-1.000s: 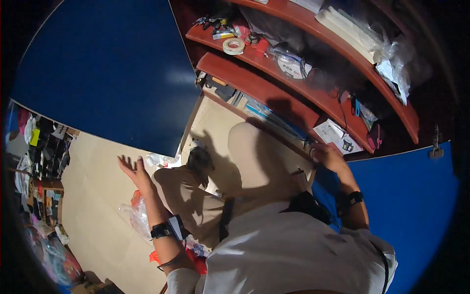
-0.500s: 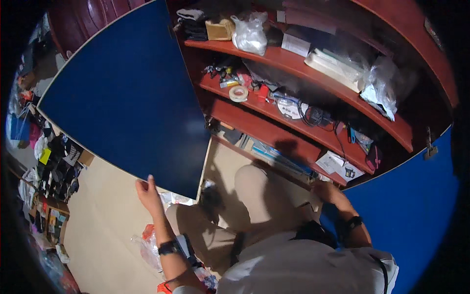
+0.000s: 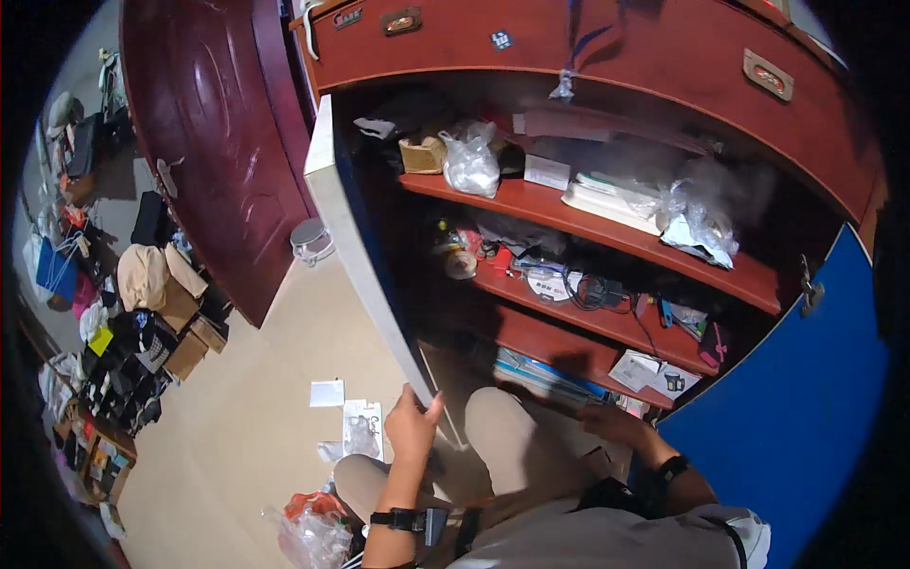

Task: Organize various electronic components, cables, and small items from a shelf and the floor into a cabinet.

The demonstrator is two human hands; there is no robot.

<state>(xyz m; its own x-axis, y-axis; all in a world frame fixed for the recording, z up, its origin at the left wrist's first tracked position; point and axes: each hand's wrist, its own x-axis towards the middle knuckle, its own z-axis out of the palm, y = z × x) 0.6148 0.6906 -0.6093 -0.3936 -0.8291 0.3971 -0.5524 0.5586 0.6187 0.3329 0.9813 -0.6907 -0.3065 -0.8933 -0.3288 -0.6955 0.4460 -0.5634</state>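
A cabinet door [image 3: 365, 261] stands swung out on the left, seen nearly edge-on with its pale rim toward me. My left hand [image 3: 413, 425] is closed on the door's lower free corner, thumb on one side and fingers on the other. My right hand [image 3: 616, 424] hovers by my knee in front of the lowest shelf, left of a white printed sheet [image 3: 654, 373]. Its fingers are curled, and what they hold, if anything, is lost in shadow. Behind both hands is the open red cabinet [image 3: 569, 211].
Shelves carry plastic bags [image 3: 471, 159], a tape roll [image 3: 461, 265] and a cable coil [image 3: 597, 292]. A blue door [image 3: 787, 398] stands open at right. On the floor lie a plastic bag [image 3: 313, 536] and white packets [image 3: 363, 429]. Clutter [image 3: 142, 322] lines the left, near a maroon door [image 3: 213, 142].
The left cabinet door has swung from showing its broad blue face to nearly edge-on, my left hand moving right with it. My right hand has dropped slightly lower. The view has shifted, showing the drawers above.
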